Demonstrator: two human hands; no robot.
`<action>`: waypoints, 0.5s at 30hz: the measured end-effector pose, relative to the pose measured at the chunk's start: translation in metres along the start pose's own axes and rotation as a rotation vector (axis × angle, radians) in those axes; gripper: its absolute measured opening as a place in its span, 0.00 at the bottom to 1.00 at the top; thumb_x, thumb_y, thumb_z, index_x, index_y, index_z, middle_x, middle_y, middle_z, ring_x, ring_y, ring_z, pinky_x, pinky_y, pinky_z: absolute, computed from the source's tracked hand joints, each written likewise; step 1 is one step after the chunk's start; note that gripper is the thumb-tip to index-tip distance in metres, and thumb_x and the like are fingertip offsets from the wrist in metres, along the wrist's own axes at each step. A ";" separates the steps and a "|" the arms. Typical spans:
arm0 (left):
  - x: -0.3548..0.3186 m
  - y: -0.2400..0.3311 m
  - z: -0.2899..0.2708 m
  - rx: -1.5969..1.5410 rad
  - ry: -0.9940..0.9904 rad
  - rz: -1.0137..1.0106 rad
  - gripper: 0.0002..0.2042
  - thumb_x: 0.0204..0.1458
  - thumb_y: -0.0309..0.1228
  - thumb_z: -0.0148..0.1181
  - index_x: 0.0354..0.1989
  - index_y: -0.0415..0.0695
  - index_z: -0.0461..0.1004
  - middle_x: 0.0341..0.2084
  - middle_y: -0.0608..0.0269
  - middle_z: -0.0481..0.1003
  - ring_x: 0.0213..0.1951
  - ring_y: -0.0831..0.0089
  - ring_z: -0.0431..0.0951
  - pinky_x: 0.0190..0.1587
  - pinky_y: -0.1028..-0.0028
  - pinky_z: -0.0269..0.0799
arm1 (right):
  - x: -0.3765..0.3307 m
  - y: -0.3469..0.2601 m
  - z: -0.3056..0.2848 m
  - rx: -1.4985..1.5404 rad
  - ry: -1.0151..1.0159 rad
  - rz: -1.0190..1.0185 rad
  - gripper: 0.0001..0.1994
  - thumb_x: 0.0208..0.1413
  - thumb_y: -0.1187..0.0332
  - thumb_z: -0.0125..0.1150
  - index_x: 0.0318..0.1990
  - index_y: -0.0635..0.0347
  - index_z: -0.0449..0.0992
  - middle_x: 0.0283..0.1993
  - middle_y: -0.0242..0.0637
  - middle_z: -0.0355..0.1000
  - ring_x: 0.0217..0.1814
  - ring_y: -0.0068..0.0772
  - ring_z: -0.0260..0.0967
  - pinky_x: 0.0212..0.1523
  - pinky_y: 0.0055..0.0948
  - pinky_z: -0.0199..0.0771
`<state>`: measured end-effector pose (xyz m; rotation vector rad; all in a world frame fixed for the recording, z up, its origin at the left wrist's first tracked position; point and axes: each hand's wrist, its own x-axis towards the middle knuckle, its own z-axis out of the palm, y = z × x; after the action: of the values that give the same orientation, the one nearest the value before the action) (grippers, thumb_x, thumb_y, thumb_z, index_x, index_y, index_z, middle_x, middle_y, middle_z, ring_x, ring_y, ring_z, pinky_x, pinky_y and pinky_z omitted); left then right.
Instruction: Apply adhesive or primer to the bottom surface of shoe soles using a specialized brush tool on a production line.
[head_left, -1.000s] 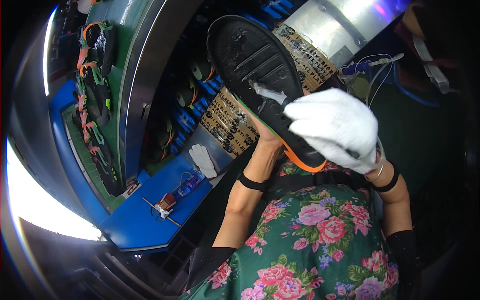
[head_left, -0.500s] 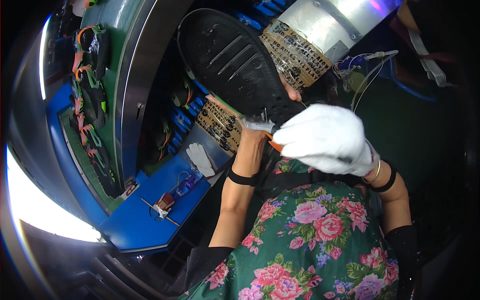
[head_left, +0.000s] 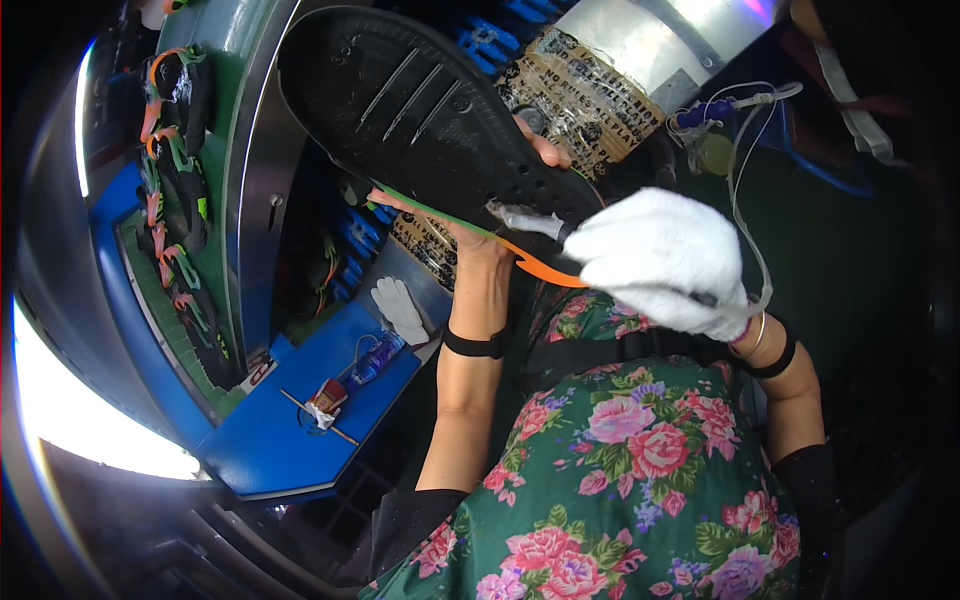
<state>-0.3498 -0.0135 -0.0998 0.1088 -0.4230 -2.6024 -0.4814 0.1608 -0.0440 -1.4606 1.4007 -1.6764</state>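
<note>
My left hand (head_left: 478, 243) is bare and grips a large black shoe sole (head_left: 400, 110) from below, fingertips showing over its far edge. The sole is tilted, with grooves and small holes on the face toward me. Green and orange edging (head_left: 545, 268) shows along its near side. My right hand (head_left: 660, 255), in a white glove, is closed round a brush (head_left: 530, 220) whose pale, wet-looking bristles lie on the sole near the holes. A thin hose (head_left: 755, 235) runs from beside the glove up to the back right. The brush's handle is mostly hidden by the glove.
On the left, a green conveyor (head_left: 228, 110) with a metal side rail carries several black shoe pieces with coloured straps (head_left: 180, 200). A blue shelf (head_left: 270, 440) holds a white glove (head_left: 398, 308), a blue bottle (head_left: 375, 358) and a red bundle (head_left: 328, 398). Taped cardboard (head_left: 590, 95) covers a metal part ahead.
The sole has moved left and slightly away from me, tilting more into view. My gloved right hand has shifted a little right, and the brush now shows plainly against the sole.
</note>
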 end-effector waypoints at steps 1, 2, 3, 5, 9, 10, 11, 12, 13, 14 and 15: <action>0.000 0.002 0.001 0.013 0.003 0.015 0.67 0.31 0.92 0.41 0.58 0.32 0.69 0.42 0.40 0.79 0.47 0.49 0.82 0.54 0.52 0.80 | -0.001 -0.002 0.005 -0.053 -0.033 -0.076 0.11 0.51 0.76 0.72 0.43 0.58 0.87 0.47 0.39 0.84 0.48 0.42 0.82 0.47 0.36 0.82; -0.008 0.007 -0.041 0.254 -0.075 -0.005 0.66 0.32 0.91 0.41 0.57 0.32 0.70 0.43 0.41 0.79 0.47 0.50 0.82 0.53 0.52 0.81 | 0.000 -0.007 0.008 -0.085 -0.054 -0.085 0.11 0.51 0.75 0.72 0.43 0.57 0.87 0.48 0.38 0.84 0.47 0.41 0.82 0.47 0.36 0.82; -0.008 0.007 -0.041 0.254 -0.074 -0.007 0.66 0.32 0.91 0.41 0.57 0.32 0.70 0.43 0.41 0.79 0.47 0.50 0.82 0.53 0.52 0.81 | 0.000 -0.006 0.007 -0.084 -0.053 -0.083 0.11 0.51 0.75 0.72 0.43 0.57 0.87 0.48 0.38 0.84 0.47 0.41 0.82 0.47 0.36 0.82; -0.010 0.006 -0.040 0.255 -0.038 0.001 0.67 0.30 0.92 0.42 0.57 0.32 0.71 0.42 0.44 0.78 0.47 0.50 0.82 0.54 0.50 0.80 | 0.000 -0.004 0.006 0.053 -0.037 0.004 0.08 0.46 0.76 0.74 0.36 0.58 0.87 0.42 0.44 0.85 0.45 0.44 0.84 0.45 0.36 0.84; 0.002 0.008 -0.001 0.128 -0.045 0.006 0.59 0.40 0.83 0.52 0.56 0.29 0.71 0.45 0.50 0.75 0.49 0.54 0.80 0.55 0.51 0.75 | -0.003 -0.001 -0.002 0.055 0.040 0.121 0.10 0.44 0.78 0.74 0.36 0.59 0.87 0.42 0.44 0.85 0.45 0.45 0.84 0.45 0.37 0.83; 0.004 0.009 -0.001 0.154 -0.083 0.014 0.59 0.40 0.82 0.53 0.56 0.28 0.71 0.45 0.50 0.75 0.49 0.54 0.80 0.56 0.51 0.75 | -0.004 -0.002 0.000 0.025 0.014 0.066 0.10 0.43 0.78 0.74 0.36 0.59 0.87 0.42 0.44 0.85 0.45 0.44 0.84 0.45 0.36 0.83; 0.005 0.010 -0.002 0.180 -0.121 0.022 0.59 0.41 0.82 0.53 0.56 0.28 0.71 0.46 0.50 0.74 0.49 0.54 0.80 0.56 0.51 0.75 | -0.007 -0.002 0.003 -0.005 -0.010 0.011 0.10 0.43 0.78 0.74 0.36 0.59 0.87 0.42 0.44 0.85 0.45 0.44 0.84 0.45 0.36 0.83; 0.006 0.011 -0.003 0.182 -0.120 0.021 0.59 0.41 0.82 0.53 0.56 0.28 0.71 0.46 0.50 0.74 0.49 0.54 0.80 0.56 0.51 0.75 | -0.009 0.002 0.008 0.002 -0.005 -0.030 0.09 0.43 0.78 0.74 0.35 0.59 0.86 0.42 0.43 0.85 0.45 0.44 0.84 0.45 0.36 0.83; 0.006 0.011 -0.004 0.179 -0.126 0.027 0.58 0.40 0.82 0.54 0.56 0.28 0.71 0.45 0.51 0.74 0.49 0.54 0.80 0.56 0.51 0.75 | -0.009 0.002 0.007 0.003 -0.004 -0.030 0.09 0.43 0.78 0.74 0.35 0.59 0.86 0.42 0.43 0.85 0.45 0.44 0.84 0.45 0.36 0.83; 0.007 0.012 -0.005 0.177 -0.131 0.033 0.58 0.40 0.82 0.54 0.56 0.28 0.71 0.45 0.51 0.74 0.49 0.54 0.80 0.57 0.51 0.75 | -0.009 0.002 0.006 0.078 0.003 0.029 0.09 0.43 0.78 0.74 0.35 0.59 0.86 0.42 0.43 0.85 0.44 0.44 0.84 0.45 0.36 0.83; 0.007 0.010 -0.007 0.175 -0.131 0.030 0.58 0.40 0.82 0.54 0.56 0.28 0.71 0.45 0.51 0.74 0.49 0.54 0.80 0.57 0.51 0.75 | -0.009 0.002 0.004 0.151 0.012 0.090 0.08 0.44 0.78 0.74 0.34 0.59 0.86 0.42 0.43 0.85 0.44 0.44 0.84 0.44 0.36 0.83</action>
<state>-0.3504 -0.0275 -0.1027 -0.0092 -0.6942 -2.5480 -0.4751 0.1664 -0.0500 -1.2876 1.2966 -1.6976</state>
